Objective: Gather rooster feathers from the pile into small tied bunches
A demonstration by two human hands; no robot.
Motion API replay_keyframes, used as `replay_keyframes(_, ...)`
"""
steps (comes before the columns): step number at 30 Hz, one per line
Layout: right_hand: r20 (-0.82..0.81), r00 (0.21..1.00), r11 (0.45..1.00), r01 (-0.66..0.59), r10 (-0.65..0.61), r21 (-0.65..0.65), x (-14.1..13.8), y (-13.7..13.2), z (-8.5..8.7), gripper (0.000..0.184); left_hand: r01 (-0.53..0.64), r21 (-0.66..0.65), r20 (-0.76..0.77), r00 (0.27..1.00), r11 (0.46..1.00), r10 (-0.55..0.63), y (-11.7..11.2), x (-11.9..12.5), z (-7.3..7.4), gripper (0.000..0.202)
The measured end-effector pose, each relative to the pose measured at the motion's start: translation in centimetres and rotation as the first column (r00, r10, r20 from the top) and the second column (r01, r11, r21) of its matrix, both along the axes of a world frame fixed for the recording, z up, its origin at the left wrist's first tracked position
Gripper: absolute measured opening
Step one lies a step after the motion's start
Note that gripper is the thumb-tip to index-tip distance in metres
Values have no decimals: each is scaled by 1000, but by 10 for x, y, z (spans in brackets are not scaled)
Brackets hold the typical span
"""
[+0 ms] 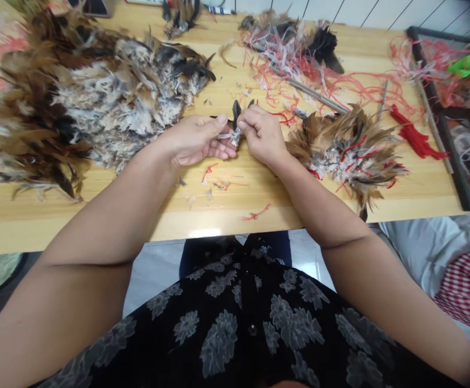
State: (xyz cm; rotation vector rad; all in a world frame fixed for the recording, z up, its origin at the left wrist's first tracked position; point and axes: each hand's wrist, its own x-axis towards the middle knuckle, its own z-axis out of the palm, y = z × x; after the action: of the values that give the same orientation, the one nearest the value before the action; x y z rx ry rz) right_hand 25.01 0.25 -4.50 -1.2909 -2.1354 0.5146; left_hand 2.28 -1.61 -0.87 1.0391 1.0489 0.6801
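Between my two hands, a small bunch of dark feathers [236, 111] with pale, fluffy bases is held above the table. My left hand [198, 141] has its palm turned up, with thumb and fingers closed about the pale end. From the other side my right hand [262, 133] pinches at the same bunch, its fingers curled in; part of the bunch is hidden behind them. Left of my hands lies a large heap of brown, black and whitish feathers [109, 102]. Close to my right wrist is a brown feather bundle [348, 145] with red strands tied among its pale quills.
Tangled pink and white strings [275, 51] lie at the back with more dark feathers. A thin rod [319, 96] rests beside them. On the right are a red string bundle [415, 132] and a dark-framed tray [441, 118]. Scraps of red string [256, 214] lie near the front edge.
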Motion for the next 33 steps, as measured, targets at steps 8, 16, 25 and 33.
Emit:
replay_keyframes(8, 19, 999, 997, -43, 42, 65, 2, 2, -8, 28, -40, -1, 77, 996, 999, 40, -1, 5, 10, 24)
replay_keyframes(16, 10, 1000, 997, 8, -9, 77, 8, 13, -17, 28, -139, 41, 29, 990, 990, 137, -2, 8, 5, 24)
replay_keyframes(25, -2, 1000, 1000, 10, -10, -26, 6, 11, -13, 15, -192, 51, 88, 978, 980, 187, -1, 12, 2, 25)
replay_keyframes(33, -155, 987, 992, 18, -38, -127, 9, 13, -18, 33, -151, 81, 88, 986, 985, 144, -3, 22, -1, 38)
